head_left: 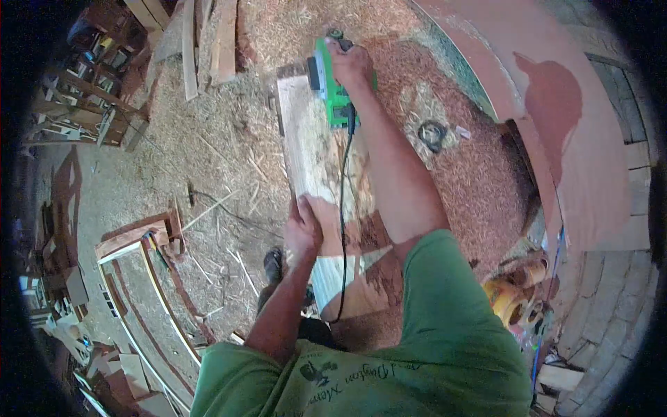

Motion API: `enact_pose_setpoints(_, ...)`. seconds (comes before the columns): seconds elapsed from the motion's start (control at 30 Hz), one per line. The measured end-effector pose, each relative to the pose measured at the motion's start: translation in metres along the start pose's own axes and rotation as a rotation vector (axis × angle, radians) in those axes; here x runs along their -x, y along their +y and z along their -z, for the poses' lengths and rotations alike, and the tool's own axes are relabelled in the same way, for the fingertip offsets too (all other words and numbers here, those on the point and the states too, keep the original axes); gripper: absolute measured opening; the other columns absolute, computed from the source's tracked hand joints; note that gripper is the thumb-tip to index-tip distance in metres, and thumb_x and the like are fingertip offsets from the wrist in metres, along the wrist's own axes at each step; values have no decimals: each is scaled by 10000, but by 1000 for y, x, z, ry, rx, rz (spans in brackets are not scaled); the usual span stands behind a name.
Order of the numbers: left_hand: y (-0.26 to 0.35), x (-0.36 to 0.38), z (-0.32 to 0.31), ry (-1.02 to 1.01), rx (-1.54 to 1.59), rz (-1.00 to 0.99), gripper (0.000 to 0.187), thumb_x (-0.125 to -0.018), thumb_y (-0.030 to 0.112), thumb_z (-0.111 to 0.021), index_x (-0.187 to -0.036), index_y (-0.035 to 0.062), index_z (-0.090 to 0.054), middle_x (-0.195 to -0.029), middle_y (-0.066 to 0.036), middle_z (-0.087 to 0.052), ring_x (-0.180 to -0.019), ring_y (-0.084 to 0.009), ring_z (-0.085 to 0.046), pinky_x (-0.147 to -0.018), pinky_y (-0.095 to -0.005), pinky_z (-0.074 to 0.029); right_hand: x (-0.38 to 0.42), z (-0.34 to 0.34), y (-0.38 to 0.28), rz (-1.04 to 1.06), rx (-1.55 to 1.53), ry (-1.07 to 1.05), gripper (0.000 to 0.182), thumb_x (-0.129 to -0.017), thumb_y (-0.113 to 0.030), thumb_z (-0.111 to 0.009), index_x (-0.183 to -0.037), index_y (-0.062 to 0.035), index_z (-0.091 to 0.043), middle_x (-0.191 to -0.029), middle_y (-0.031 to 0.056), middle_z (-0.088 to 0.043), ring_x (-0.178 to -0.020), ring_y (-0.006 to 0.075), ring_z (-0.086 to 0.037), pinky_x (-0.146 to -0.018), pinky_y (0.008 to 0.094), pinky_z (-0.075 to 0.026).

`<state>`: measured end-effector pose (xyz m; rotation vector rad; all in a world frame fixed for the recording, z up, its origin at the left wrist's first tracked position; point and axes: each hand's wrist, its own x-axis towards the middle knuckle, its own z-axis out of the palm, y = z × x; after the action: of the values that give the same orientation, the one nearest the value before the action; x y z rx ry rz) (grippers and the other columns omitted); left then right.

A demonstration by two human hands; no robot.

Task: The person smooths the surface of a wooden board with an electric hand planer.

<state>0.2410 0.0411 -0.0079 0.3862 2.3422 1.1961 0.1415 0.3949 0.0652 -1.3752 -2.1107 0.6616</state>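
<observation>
A green electric planer [336,104] rests on the far end of a wide wooden board [303,146]. My right hand [353,67] is wrapped round the planer's top handle. From the planer's rear, a black power cord [342,229] runs back along the board toward my body. My left hand [303,226] grips the board's left edge, nearer to me, with its fingers closed over the side. The board's surface is pale on the left, with darker rough patches to the right. What supports the board from below is mostly hidden.
Wood shavings [236,132] cover the floor. Loose planks [224,45] lie at the upper left, and a wooden frame [149,271] stands at the lower left. A large pale panel [597,174] is on the right. A coiled dark cord [432,135] lies among the shavings.
</observation>
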Motion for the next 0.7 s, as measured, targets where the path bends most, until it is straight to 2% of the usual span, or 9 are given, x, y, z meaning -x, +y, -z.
enact_pose_setpoints(0.13,1,6,0,-46,27,16,643,-1082,534,-346,-1348,21,-626,-1206,-330,-665,-1142,-533,-623,-959,-556,-498,99,42,22,-54,42,20,790,-909,-721,-587,-794,47,-738,-858,300,-718,-853,460,-721,-771,530,-557)
enact_pose_setpoints(0.23,0,8,-3,-15,-42,21,665,-1071,566,-333,-1332,46,-656,-1168,-311,-684,-1106,-521,-637,-929,-577,-495,244,123,41,-131,79,-56,646,-922,-616,-662,-950,26,-736,-883,280,-720,-861,459,-718,-756,534,-546)
enact_pose_setpoints(0.27,-10,6,-9,25,27,-91,679,-1064,585,-318,-1325,60,-661,-1161,-306,-688,-1094,-525,-639,-922,-579,-496,299,132,67,-37,-51,72,552,-934,-513,-705,-1121,6,-698,-911,264,-724,-863,477,-711,-772,518,-554)
enact_pose_setpoints(0.3,-7,8,-6,5,3,-59,680,-1060,588,-319,-1313,61,-667,-1154,-303,-691,-1086,-524,-641,-918,-580,-497,356,167,75,-240,15,-143,519,-944,-437,-718,-1214,2,-652,-1015,252,-727,-942,462,-709,-825,499,-553)
enact_pose_setpoints(0.37,-6,9,-5,7,-35,-41,685,-1055,596,-318,-1294,64,-676,-1140,-299,-697,-1074,-523,-645,-910,-585,-496,466,222,88,-301,-13,-110,536,-948,-437,-716,-1259,-7,-641,-1175,240,-699,-1080,401,-685,-909,483,-535)
enact_pose_setpoints(0.43,-17,6,-14,54,-61,-62,690,-1050,603,-316,-1283,66,-682,-1126,-296,-702,-1067,-524,-647,-903,-593,-493,563,262,109,-517,-136,-147,592,-907,-402,-784,-1259,45,-619,-1153,242,-700,-1050,375,-694,-918,455,-540)
enact_pose_setpoints(0.47,-10,8,-11,32,-96,-32,719,-1041,627,-302,-1299,72,-679,-1145,-291,-703,-1081,-518,-650,-919,-587,-496,595,281,107,-520,-107,-109,602,-898,-392,-796,-1248,65,-619,-1134,247,-702,-1044,378,-694,-912,455,-542)
enact_pose_setpoints(0.6,5,19,-8,19,-174,8,777,-1020,668,-278,-1282,65,-693,-1133,-292,-709,-1070,-523,-654,-920,-605,-491,647,291,137,-660,66,-179,631,-887,-382,-811,-1241,103,-616,-1103,263,-705,-1041,409,-690,-908,468,-544)
enact_pose_setpoints(0.7,2,15,-7,33,-217,-19,719,-1043,608,-305,-1250,45,-702,-1079,-326,-702,-1029,-543,-651,-882,-626,-486,583,286,99,-612,38,-115,659,-877,-400,-817,-1255,99,-611,-1121,278,-701,-1058,414,-689,-916,476,-543)
